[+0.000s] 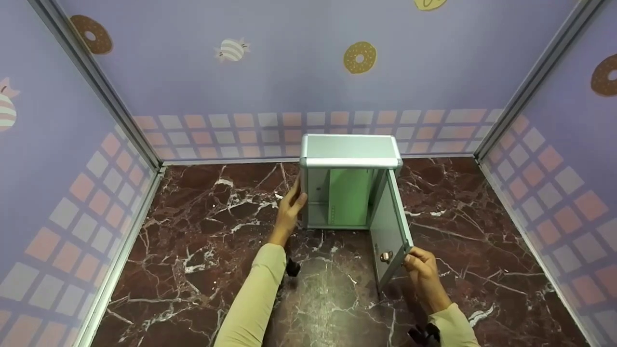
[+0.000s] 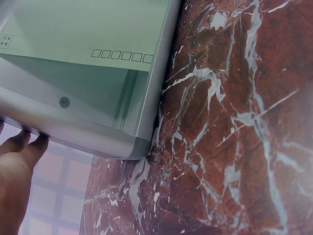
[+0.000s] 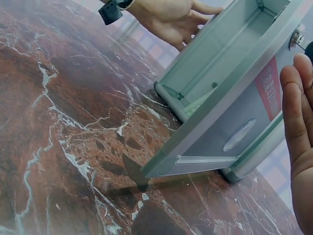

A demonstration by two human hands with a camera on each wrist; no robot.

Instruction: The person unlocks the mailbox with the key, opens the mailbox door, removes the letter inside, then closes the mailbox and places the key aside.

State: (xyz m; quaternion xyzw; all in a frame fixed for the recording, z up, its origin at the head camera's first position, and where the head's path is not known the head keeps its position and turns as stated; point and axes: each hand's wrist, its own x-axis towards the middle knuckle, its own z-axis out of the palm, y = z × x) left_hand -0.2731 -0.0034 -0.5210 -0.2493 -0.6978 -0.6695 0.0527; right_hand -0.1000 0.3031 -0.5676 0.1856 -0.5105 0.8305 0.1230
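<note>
Here, left fingers [image 2: 33,151] spread; right fingers [image 3: 295,117] pinch a key [image 3: 309,50] the head view hides.

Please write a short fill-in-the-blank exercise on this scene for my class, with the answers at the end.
1. The envelope inside the metal mailbox is ____ in colour.
2. With the right hand at its free edge, the mailbox door stands ____.
3. The dark red marbled surface has veins that are ____.

Missing words: green; open; white.

two hands [image 1: 289,210] [image 1: 424,275], one box [image 1: 350,147], one door [image 1: 389,221], one lock [image 3: 296,37], one key [image 3: 309,50], one green envelope [image 1: 349,197]; three walls [image 1: 299,86]
</note>
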